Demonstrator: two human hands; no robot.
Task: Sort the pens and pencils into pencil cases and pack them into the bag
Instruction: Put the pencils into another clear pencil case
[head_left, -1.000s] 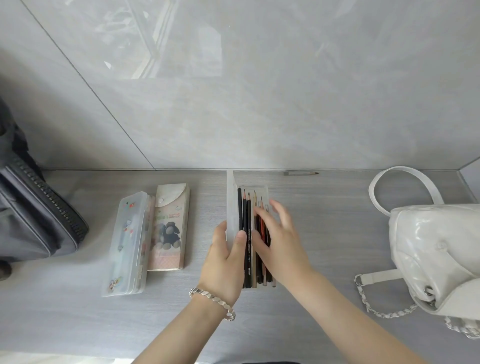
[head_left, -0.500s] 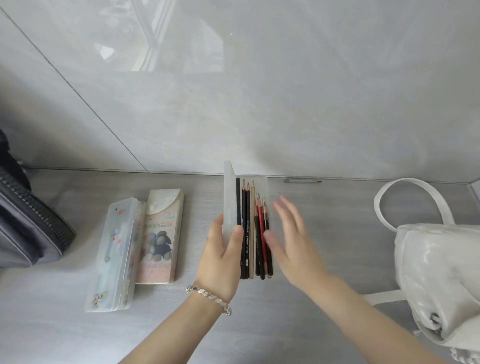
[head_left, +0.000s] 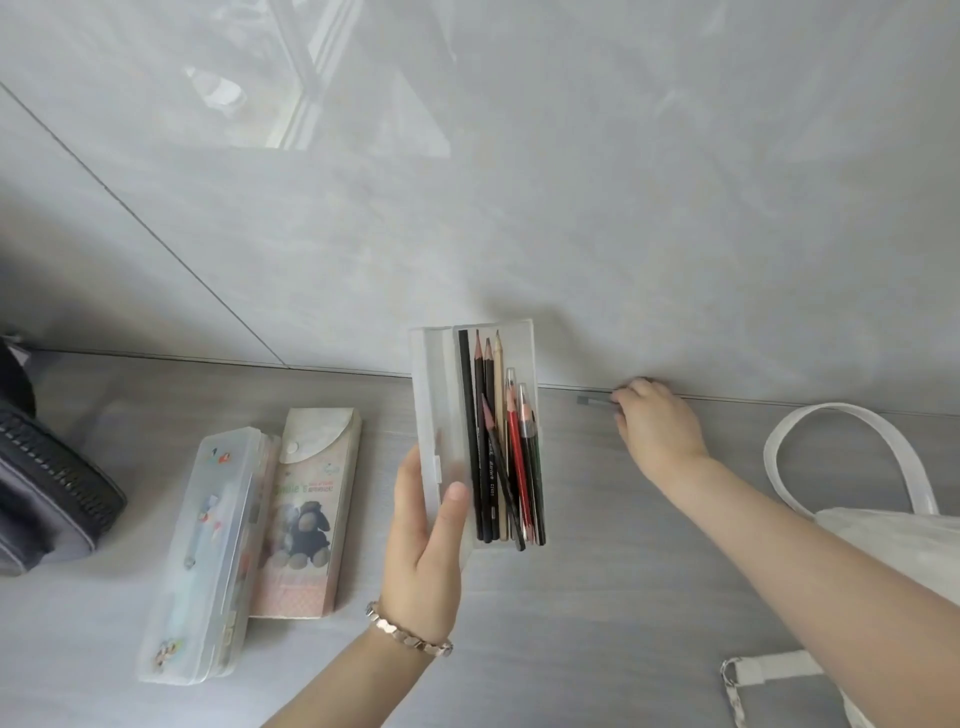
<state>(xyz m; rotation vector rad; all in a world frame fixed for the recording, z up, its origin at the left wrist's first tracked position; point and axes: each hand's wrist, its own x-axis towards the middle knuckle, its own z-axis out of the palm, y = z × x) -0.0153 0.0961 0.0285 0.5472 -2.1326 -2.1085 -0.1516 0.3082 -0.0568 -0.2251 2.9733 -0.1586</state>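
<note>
White print runs along a black pencil (head_left: 490, 483) in the clear pencil case (head_left: 431, 395): "C7401" reads fairly surely, but the brand word before it is too small to make out. On the left, the pink pencil case (head_left: 306, 499) carries a line of lettering above its plush-animal picture, too blurred to read

You work over a pale grey, wood-grain laminate surface (head_left: 623, 623) that runs back to a glossy, light grey marbled wall panel (head_left: 623, 208). A thin dark seam (head_left: 156, 239) crosses that panel on a slant at your left. A bright window reflection (head_left: 311, 104) shows high on its gloss. A rose-silver metal link bracelet (head_left: 410, 635) circles the wrist low in view.
</note>
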